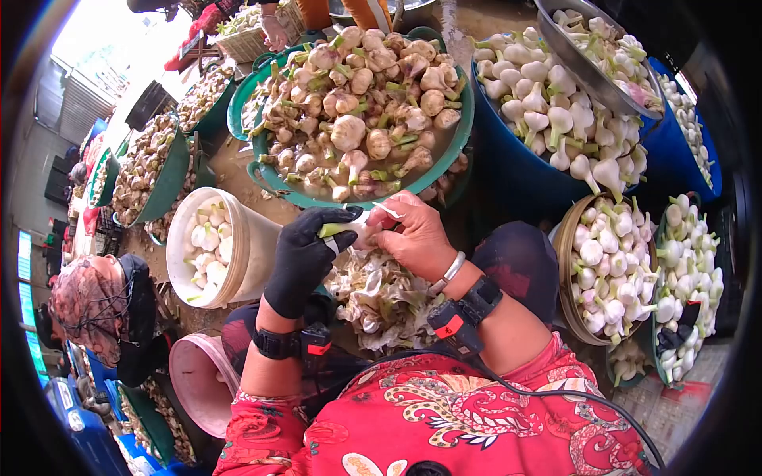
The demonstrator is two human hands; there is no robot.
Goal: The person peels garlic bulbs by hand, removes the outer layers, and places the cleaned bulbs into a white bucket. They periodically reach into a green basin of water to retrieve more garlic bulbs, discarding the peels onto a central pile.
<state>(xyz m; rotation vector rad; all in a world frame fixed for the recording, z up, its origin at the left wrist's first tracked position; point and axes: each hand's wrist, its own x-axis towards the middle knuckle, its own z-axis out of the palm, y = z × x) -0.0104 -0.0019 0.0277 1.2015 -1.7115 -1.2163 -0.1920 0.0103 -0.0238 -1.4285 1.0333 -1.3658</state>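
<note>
My left hand [298,258], in a black glove, is closed around a garlic bulb [363,231] whose green stem points left. With thumb and fingers pinched together, my right hand [422,240] is at the bulb's right side, and a white strip of garlic skin [387,211] sticks up from its fingertips. That hand is bare and wears a silver bracelet [449,272]. Below both hands, a heap of papery garlic peelings [379,301] lies at my lap. The underside of the bulb is partly covered by my fingers.
Ahead, a green tub [463,151] holds unpeeled garlic. White bulbs fill a blue barrel [508,131], with a metal basin [548,32] on top. A white bucket [252,254] tilts at left, near a pink bucket [184,373]. Another person [103,305] sits left.
</note>
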